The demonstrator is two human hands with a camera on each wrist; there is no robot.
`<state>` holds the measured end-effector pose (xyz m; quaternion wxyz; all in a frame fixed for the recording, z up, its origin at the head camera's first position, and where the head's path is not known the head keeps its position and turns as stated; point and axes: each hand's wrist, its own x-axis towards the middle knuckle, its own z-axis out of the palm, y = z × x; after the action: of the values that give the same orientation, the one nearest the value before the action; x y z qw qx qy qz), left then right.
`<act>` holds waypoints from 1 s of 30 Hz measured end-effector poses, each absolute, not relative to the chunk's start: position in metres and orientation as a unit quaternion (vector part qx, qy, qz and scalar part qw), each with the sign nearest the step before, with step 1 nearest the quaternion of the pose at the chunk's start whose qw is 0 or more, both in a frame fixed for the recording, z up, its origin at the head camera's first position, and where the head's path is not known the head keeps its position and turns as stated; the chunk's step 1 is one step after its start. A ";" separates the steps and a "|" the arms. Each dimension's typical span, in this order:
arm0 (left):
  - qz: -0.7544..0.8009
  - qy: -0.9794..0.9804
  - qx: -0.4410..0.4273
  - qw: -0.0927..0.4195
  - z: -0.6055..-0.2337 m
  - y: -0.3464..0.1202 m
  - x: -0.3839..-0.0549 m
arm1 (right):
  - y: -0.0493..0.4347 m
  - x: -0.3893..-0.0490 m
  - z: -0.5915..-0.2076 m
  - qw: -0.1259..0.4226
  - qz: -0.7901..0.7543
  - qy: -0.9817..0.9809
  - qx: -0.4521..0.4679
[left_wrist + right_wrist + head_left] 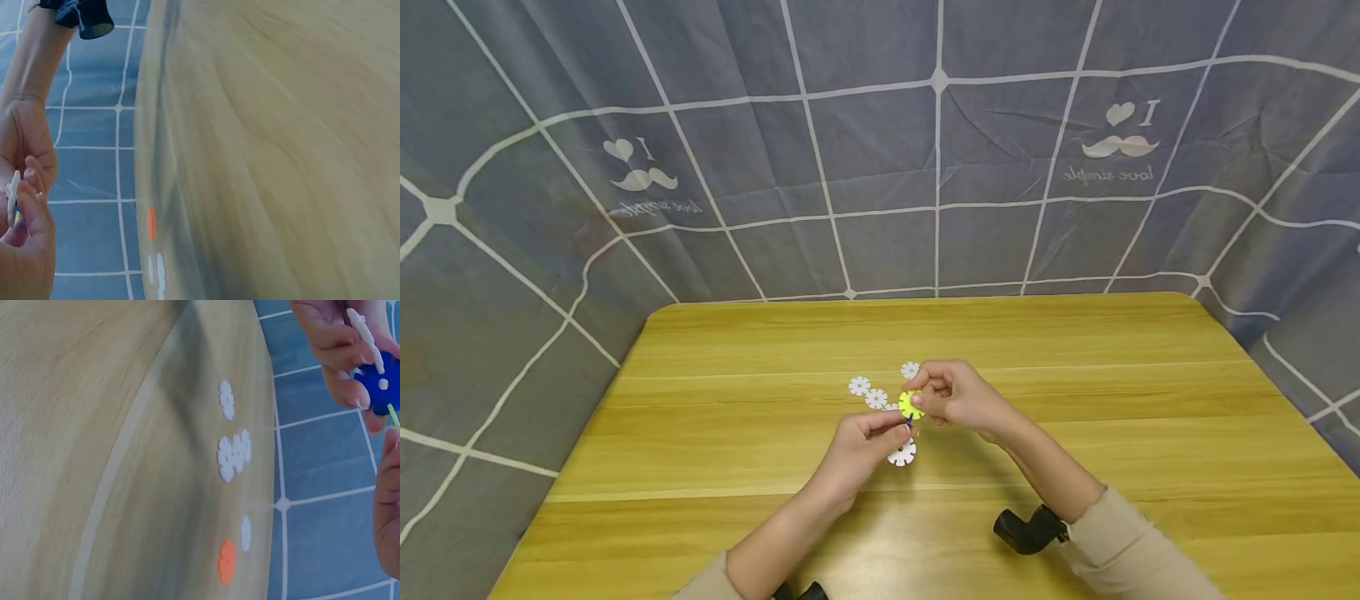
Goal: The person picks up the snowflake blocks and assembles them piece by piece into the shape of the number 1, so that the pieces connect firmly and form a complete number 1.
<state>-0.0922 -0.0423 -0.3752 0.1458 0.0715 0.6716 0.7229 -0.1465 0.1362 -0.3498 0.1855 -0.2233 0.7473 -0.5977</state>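
Note:
My left hand (861,450) pinches a blue notched disc (377,394), which is seen edge-on from the head. A white notched disc (901,454) stands crosswise against the blue one, just below the left thumb in the head view. From the right, my right hand (962,398) holds a yellow notched disc (906,406) between thumb and fingers. The yellow disc's edge meets the blue disc's edge at a notch in the right wrist view. Both hands are raised over the table, close together, and fingers cover parts of all three discs.
Several white notched discs lie flat on the wooden table (737,442), among them a left one (859,386), a middle one (876,399) and a far one (910,369). An orange disc (227,562) lies near them, hidden from the head. A grey curtain (880,167) surrounds the table.

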 end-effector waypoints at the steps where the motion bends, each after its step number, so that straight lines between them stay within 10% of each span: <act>1: 0.724 0.671 0.069 0.142 -0.375 -0.041 -0.092 | 0.136 -0.146 -0.350 0.179 -0.600 0.748 -0.221; 13: 0.733 0.674 0.055 0.080 -0.376 -0.033 -0.092 | 0.134 -0.145 -0.360 0.158 -0.646 0.727 -0.172; 30: 0.737 0.663 0.018 0.130 -0.381 -0.036 -0.099 | 0.145 -0.147 -0.362 0.211 -0.654 0.700 -0.196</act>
<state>-0.0987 -0.0360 -0.3813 0.1303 0.0180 0.6632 0.7368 -0.1473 0.1451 -0.3622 0.2109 -0.1960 0.6998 -0.6537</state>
